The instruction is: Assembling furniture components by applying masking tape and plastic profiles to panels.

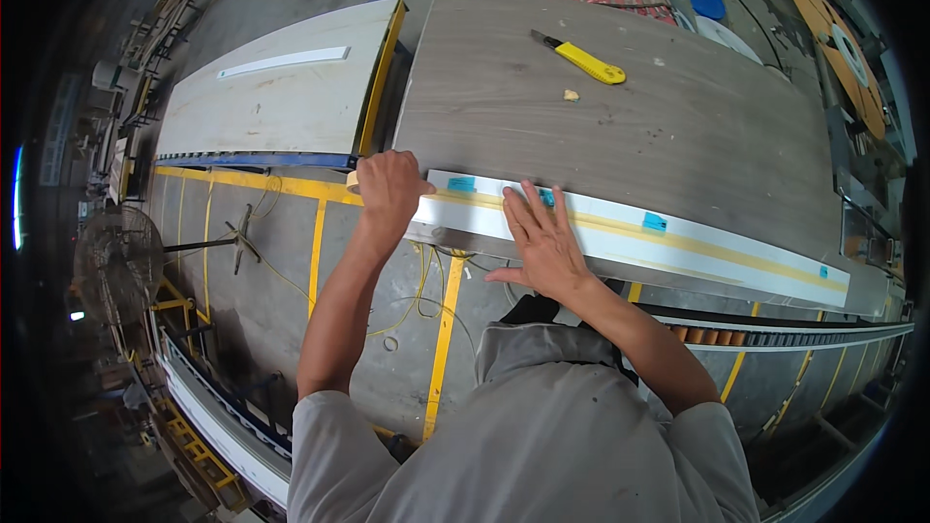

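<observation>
A long white board (717, 250) lies along the near edge of the wood-grain table (504, 87). A strip of pale yellow tape (678, 235) runs lengthwise on it, with several small blue stickers (655, 221) beside the tape. My left hand (386, 184) is closed at the board's left end, around a roll of tape (354, 180) that shows only in part. My right hand (545, 242) lies on the board with its fingers stretched and spread, pressing over the tape strip. Its thumb points left over the board's near edge.
A yellow utility knife (589, 62) with its blade out lies farther back, near a small tan crumb (572, 95). Left of a gap stands a white-topped table (281, 102) bearing a narrow white strip (283, 62). A roller conveyor (775, 339) runs at right. A fan (118, 257) stands left.
</observation>
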The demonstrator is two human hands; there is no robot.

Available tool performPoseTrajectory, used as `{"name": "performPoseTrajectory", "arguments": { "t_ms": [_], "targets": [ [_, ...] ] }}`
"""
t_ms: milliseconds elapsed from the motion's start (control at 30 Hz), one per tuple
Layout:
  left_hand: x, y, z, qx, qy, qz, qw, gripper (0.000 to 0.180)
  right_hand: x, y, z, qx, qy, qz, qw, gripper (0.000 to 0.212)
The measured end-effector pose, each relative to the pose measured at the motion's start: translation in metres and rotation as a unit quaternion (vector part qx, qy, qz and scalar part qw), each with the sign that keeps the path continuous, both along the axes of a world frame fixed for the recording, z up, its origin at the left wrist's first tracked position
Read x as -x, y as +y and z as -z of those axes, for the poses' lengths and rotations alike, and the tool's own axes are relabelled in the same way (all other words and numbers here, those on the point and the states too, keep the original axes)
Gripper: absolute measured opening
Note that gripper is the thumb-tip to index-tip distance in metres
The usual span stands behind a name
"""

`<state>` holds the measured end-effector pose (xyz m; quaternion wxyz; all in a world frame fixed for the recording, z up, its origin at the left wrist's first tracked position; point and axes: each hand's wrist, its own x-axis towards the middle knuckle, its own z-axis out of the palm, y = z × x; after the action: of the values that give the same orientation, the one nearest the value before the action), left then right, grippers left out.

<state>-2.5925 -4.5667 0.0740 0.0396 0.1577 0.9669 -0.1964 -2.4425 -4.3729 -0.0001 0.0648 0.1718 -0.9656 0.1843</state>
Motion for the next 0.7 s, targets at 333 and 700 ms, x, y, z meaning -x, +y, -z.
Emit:
{"name": "performPoseTrajectory", "arguments": {
  "t_ms": [333,700],
  "targets": [
    [-0.006,-0.004,0.007,-0.023,-0.008,-0.004,1.0,0.029,0.05,-0.07,0.005,-0.003,-0.008,-0.043,0.999,0.113],
    [0.006,-0.021,0.013,-0.107,-0.03,0.172,0.979,0.014,0.052,-0.085,-0.002,-0.031,0.001,-0.009,0.999,0.111]
  ]
}}
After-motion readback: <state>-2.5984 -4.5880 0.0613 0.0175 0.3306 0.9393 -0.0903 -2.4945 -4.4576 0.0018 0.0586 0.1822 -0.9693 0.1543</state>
